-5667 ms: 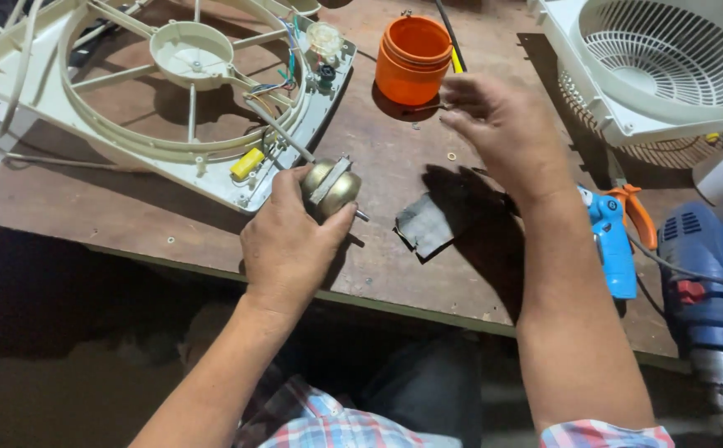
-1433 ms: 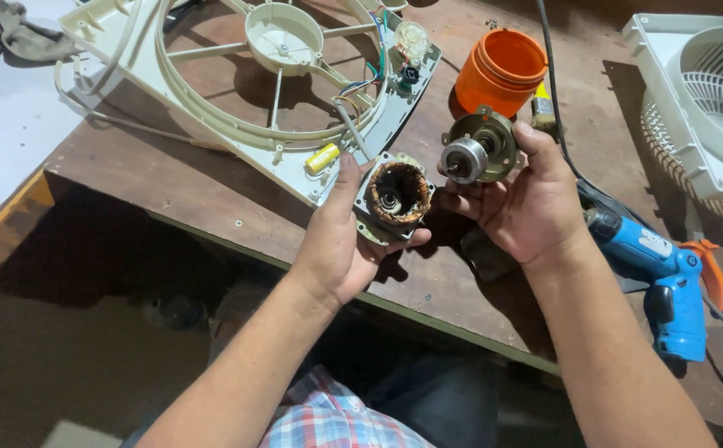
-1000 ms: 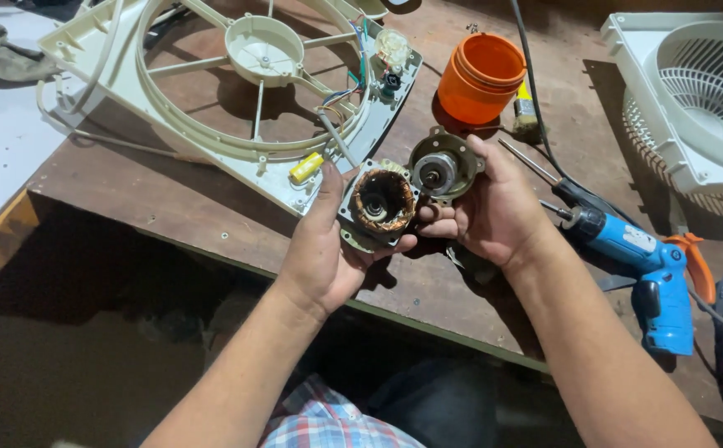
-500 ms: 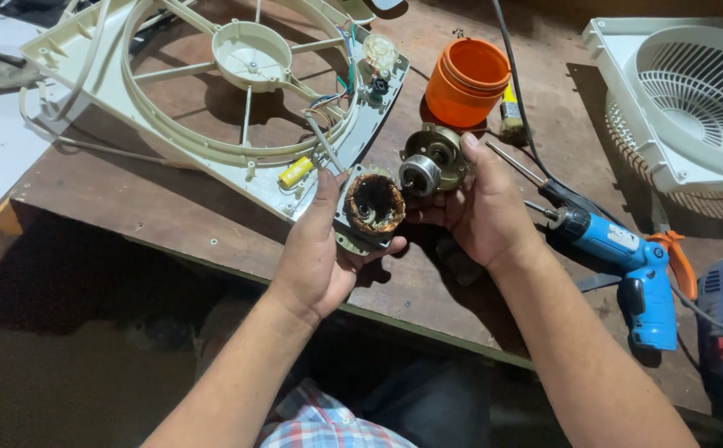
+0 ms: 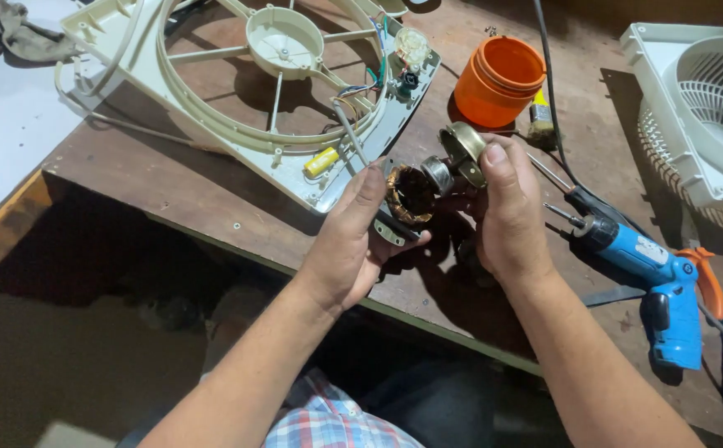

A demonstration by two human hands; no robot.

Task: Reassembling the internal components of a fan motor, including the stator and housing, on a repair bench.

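Motor stator held above the wooden bench, rotor half drawn out.
Left hand grips the stator, right hand clasps the rotor; tilting either could scrape the copper windings.

At the frame's centre, above the table, the left hand holds the motor stator, with the right hand just right of it, holding the rotor and end cap. The fan frame lies upper left on the table; the cup sits upper centre (right of the frame). A cordless screwdriver lies at right, with a fan grille housing in the upper right corner.
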